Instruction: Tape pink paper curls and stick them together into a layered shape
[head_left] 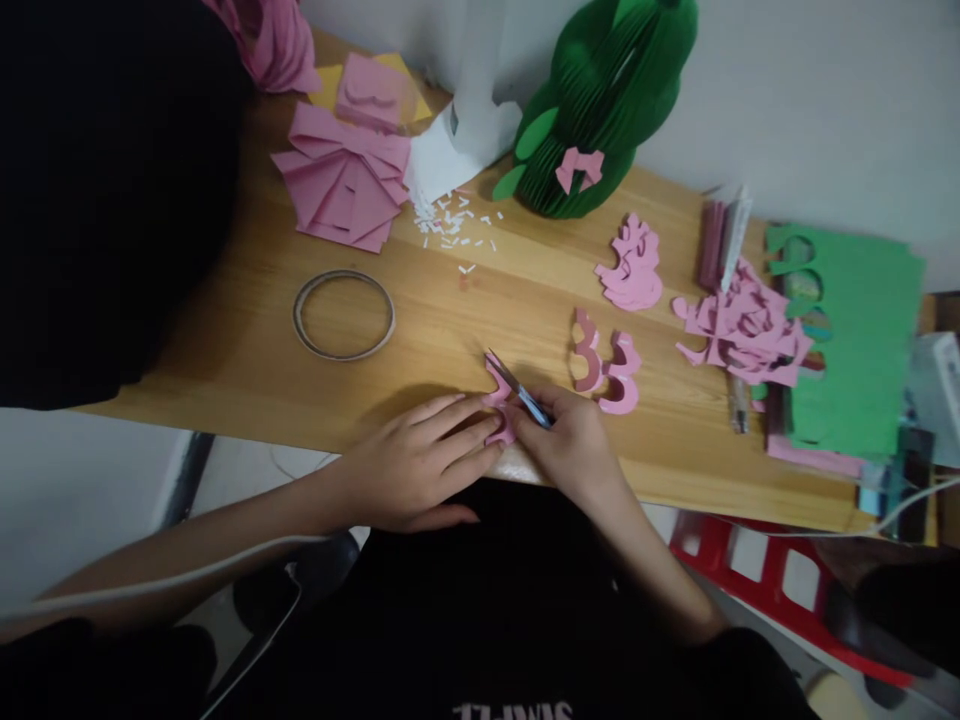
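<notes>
Along the near edge of the tabletop (247, 370), your left hand (412, 460) is lying spread, thumb apart, its fingertips resting against a scalloped pink paper cutout (498, 396). Your right hand (577, 440) is gripping small blue-handled scissors (534, 405), their dark points lying across that cutout; whether the blades are parted, you cannot tell from this view. With your fingertips sitting so close to the points, you are probably risking a nick if the paper slips, and too deep a bite might sever the narrow strip. The cutout itself is looking slim, curved and plain pink, partly hiding beneath your fingers. Just past your right hand, a pair of similar wavy pink pieces (629, 390) is lying. Farther off, a thin round ring (298, 312), loose pink scraps (742, 330) and a stack of pink cutouts (634, 280) are resting. Toward the back, a green honeycomb-paper figure (596, 100) is wearing a pink bow (579, 163).
</notes>
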